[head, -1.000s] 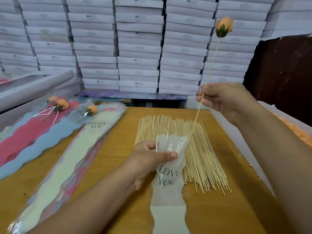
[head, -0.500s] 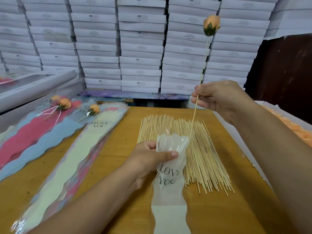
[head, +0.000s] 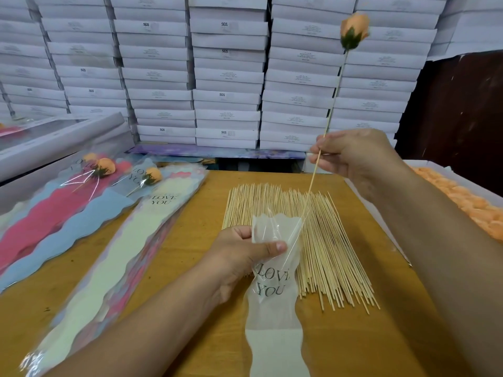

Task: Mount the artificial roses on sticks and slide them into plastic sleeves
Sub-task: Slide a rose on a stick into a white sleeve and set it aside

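right hand (head: 356,156) raised above worktop (head: 190,240), fingers pinched on stick (head: 333,104). stick near upright, leaning right at top; peach rose (head: 353,29) uppermost, bare end down at mouth of sleeve (head: 272,268). left hand (head: 242,254) gripping sleeve's upper edge, thumb across front. sleeve lengthwise toward viewer, "love you" print facing up, lying on worktop over pile of sticks (head: 326,240). finished sleeved roses (head: 109,170) at far left.

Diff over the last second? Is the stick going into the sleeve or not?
Barely. The right hand still pinches the stick; the rose swayed left, then back a little, and the stick's lower tip sits at the sleeve mouth as before, no clearly deeper. The left hand still grips the sleeve top. Loose sticks and finished roses are unchanged.
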